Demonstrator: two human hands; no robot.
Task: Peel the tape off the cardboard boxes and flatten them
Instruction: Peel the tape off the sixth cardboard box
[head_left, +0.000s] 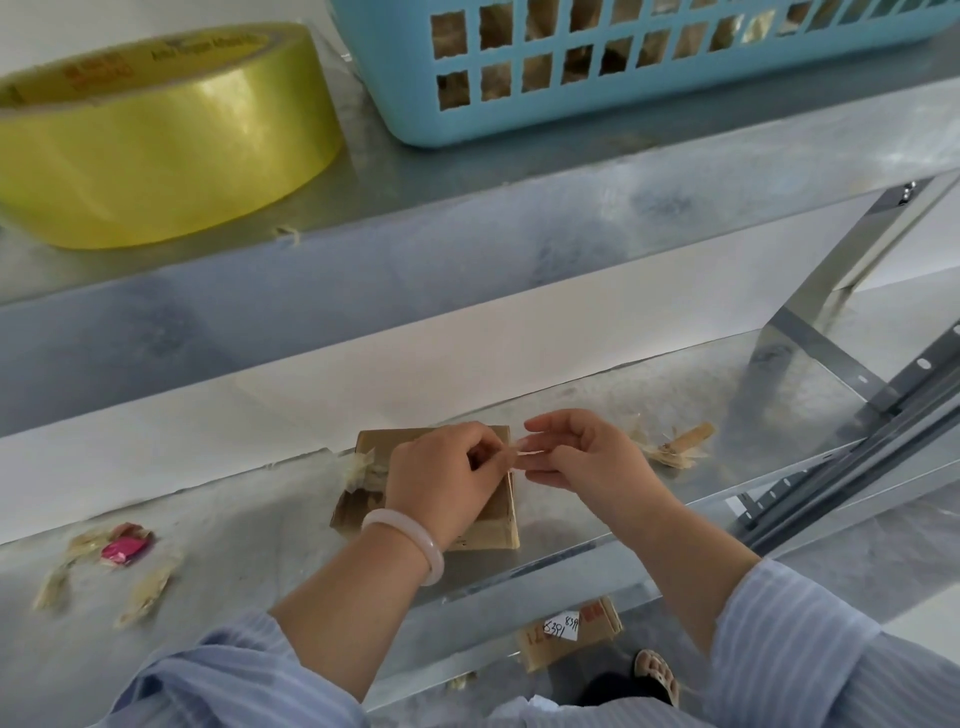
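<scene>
Hands are meeting over a small cardboard box (496, 522) lying on the shelf (260, 530). The left hand (436, 478) is pinching a tape strip (521, 453), and the right hand (587, 457) is pinching its other end. Peeling seems underway; next comes discarding the strip. A second box (569, 631) is lying below; farther back are one tape roll (156, 140) and one basket (597, 98).

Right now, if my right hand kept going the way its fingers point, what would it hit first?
The right hand would probably meet the left hand first, across the tape strip both pinch; depth is unclear.
</scene>
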